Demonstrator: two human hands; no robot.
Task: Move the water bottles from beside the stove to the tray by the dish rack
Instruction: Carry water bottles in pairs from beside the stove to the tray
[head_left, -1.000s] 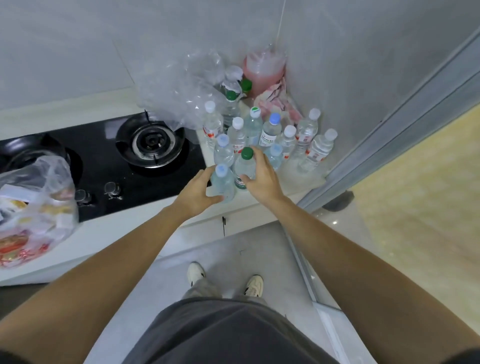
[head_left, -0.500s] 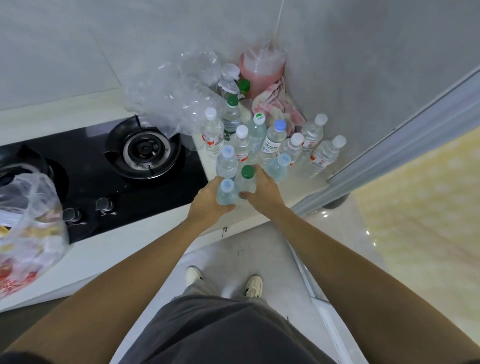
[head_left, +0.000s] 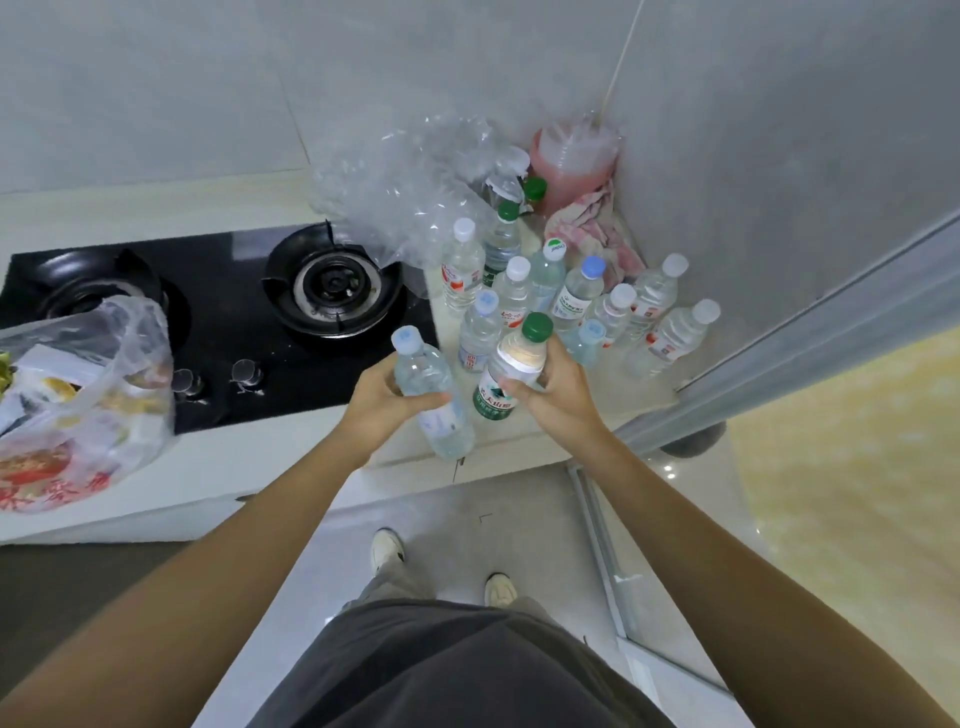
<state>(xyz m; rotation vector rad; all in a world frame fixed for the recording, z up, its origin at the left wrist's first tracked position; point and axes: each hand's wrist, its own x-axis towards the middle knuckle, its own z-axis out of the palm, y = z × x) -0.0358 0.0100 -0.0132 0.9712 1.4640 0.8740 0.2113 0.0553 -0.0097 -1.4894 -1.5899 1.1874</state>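
Left hand (head_left: 382, 402) grips a clear blue-capped plastic bottle (head_left: 432, 395); right hand (head_left: 556, 397) grips a green-capped, green-labelled bottle (head_left: 511, 369), both beside the black gas stove (head_left: 218, 317). Remaining clear water bottles (head_left: 561, 306) crowd the counter corner. Tray unseen; task barely begun.

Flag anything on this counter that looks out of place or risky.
A crumpled clear plastic bag drapes over the edge of the right burner. A filled shopping bag sits on the left burner. Both are plastic resting on a gas stove.
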